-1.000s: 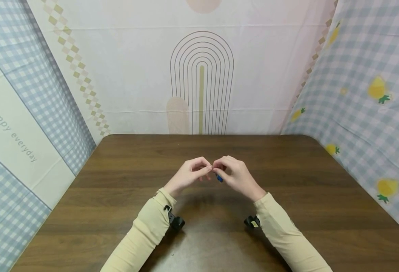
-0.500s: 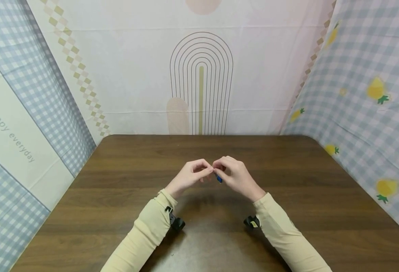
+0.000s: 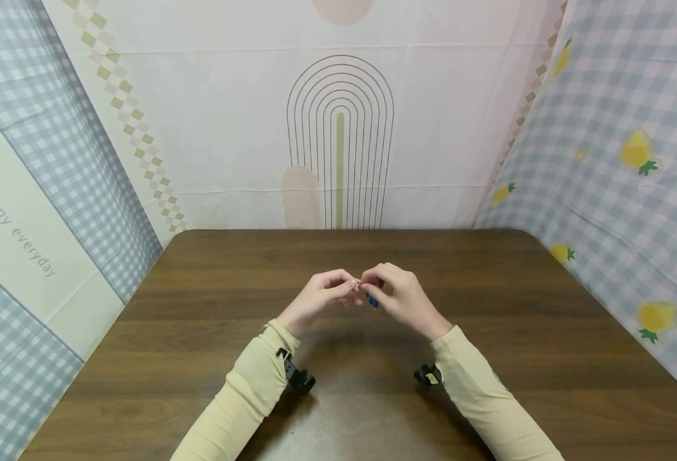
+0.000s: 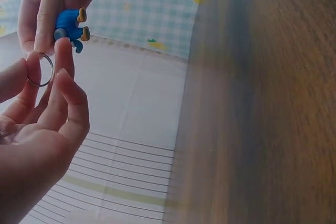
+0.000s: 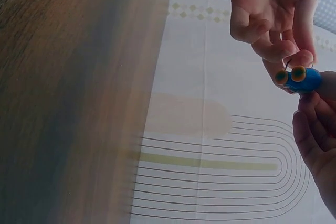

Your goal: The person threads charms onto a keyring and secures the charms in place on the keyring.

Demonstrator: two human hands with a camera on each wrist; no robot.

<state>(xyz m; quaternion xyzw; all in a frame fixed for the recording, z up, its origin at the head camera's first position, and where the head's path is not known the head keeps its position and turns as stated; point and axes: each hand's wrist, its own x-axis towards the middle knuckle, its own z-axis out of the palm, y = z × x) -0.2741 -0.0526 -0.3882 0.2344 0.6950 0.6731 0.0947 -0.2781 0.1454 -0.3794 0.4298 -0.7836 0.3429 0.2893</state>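
A thin metal key ring (image 4: pixel 51 72) is pinched between thumb and fingertip of my left hand (image 3: pixel 318 298). My right hand (image 3: pixel 401 294) holds a small blue figurine (image 4: pixel 67 22) with orange-and-dark feet, right beside the ring. In the head view only a bit of the blue figurine (image 3: pixel 372 301) shows below the right fingers. The right wrist view has the figurine (image 5: pixel 307 81) feet toward the camera, with part of the ring behind it. Fingers hide whatever joins ring and figurine. Both hands are raised above the table, fingertips nearly meeting.
The brown wooden table (image 3: pixel 246 256) spreads beneath both hands. A white patterned cloth (image 3: pixel 228 128) hangs behind it, with blue checked cloths at left and right. Black wrist cameras (image 3: pixel 300 379) sit under both forearms.
Left fingertips dip slightly toward the right hand, then draw back a little to the left, leaving a small gap. The right hand stays almost still with the figurine.
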